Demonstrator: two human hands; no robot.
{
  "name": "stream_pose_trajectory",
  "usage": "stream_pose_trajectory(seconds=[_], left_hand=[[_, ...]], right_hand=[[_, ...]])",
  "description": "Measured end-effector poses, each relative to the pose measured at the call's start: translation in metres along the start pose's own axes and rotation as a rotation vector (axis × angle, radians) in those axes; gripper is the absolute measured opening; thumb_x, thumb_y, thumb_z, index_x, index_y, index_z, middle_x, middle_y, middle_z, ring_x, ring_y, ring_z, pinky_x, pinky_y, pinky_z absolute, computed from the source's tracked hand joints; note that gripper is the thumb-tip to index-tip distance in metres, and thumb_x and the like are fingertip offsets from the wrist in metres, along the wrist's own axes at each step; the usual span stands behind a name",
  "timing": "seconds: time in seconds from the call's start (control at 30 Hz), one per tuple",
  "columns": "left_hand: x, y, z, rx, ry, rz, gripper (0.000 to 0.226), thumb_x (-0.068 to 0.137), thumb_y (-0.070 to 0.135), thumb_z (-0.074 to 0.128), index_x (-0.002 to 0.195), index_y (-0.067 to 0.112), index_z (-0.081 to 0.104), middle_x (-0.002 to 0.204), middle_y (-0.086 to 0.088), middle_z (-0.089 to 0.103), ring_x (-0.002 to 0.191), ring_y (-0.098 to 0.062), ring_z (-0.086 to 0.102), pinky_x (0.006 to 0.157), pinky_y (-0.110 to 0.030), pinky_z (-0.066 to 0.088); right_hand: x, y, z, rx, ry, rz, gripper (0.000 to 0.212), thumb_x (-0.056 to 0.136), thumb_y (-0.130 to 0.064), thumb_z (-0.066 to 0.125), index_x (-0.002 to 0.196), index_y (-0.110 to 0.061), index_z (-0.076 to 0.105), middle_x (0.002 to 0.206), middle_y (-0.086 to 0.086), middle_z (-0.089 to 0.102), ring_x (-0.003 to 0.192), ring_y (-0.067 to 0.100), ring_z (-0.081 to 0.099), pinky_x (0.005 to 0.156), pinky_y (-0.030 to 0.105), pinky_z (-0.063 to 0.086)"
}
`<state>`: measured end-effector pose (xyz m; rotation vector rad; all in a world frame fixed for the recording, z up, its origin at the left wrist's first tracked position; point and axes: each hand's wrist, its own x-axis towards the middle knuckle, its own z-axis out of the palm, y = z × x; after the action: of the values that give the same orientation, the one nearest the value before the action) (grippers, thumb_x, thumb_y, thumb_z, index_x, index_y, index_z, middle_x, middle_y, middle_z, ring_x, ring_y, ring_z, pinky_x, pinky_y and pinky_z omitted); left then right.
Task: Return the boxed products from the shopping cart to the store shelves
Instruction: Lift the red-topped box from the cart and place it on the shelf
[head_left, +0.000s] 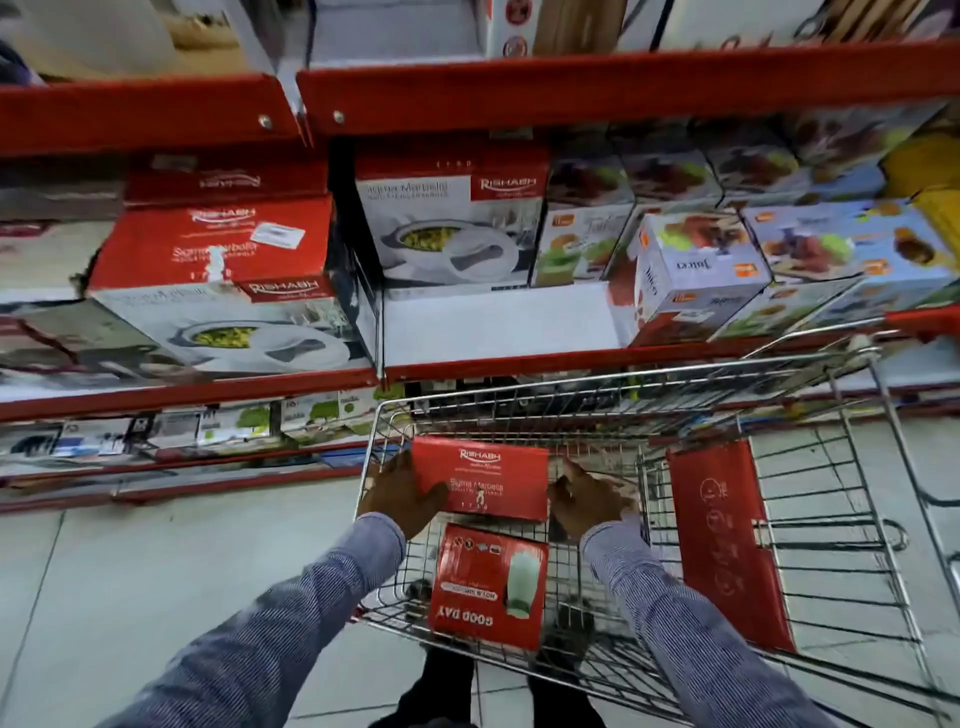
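Rishabh box clasped between left hand and right hand, far end of shopping cart | Good Day box left | shelf gap unfilled

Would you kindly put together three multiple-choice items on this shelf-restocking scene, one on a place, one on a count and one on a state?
1. Where is the Good Day box?
A. on the floor
B. in the shopping cart
C. on the top shelf

2. How many red boxes lie in the cart's main basket?
A. two
B. four
C. none

3. How is the Rishabh box held?
A. by neither hand
B. under one arm
C. between both hands

Answers: 1 B, it lies on the cart's wire floor. 2 A, only the Rishabh and Good Day boxes show. 3 C, the left hand and right hand press its two sides.
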<state>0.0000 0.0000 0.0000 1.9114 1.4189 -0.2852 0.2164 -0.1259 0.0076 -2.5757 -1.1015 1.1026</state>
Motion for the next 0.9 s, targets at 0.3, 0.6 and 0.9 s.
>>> stream_pose_trajectory(seconds=[0.3,0.6,0.9], left_hand=[[0.028,-0.014,0.02,-0.539,-0.056,-0.412,0.1,0.044,0.062,0.064,0.127,0.007,0.06,0.128,-0.015,0.065,0.116,-0.035,0.06,0.105,-0.041,0.044],[-0.003,0.018,-0.014,-0.711,0.09,-0.295,0.051,0.068,0.048,0.071,0.106,0.014,0.069,0.109,-0.007,0.071,0.097,-0.028,0.062,0.092,-0.035,0.048],[-0.071,0.067,-0.1,-0.715,0.515,-0.079,0.051,0.072,0.053,0.071,0.108,0.017,0.073,0.1,-0.006,0.075,0.087,-0.024,0.068,0.084,-0.031,0.05]], right_hand=[[0.024,0.006,0.026,0.242,-0.242,0.147,0.033,0.099,-0.016,0.038,0.123,-0.003,0.057,0.134,0.019,0.056,0.118,0.03,0.057,0.101,0.033,0.043],[0.012,-0.003,-0.004,0.789,0.089,0.235,0.033,0.077,-0.043,0.058,0.096,-0.02,0.07,0.097,0.007,0.073,0.088,0.024,0.068,0.082,0.042,0.057],[-0.037,-0.041,-0.093,0.863,0.361,-0.079,0.023,0.083,-0.039,0.066,0.09,-0.019,0.073,0.087,0.001,0.076,0.078,0.021,0.07,0.075,0.035,0.057]])
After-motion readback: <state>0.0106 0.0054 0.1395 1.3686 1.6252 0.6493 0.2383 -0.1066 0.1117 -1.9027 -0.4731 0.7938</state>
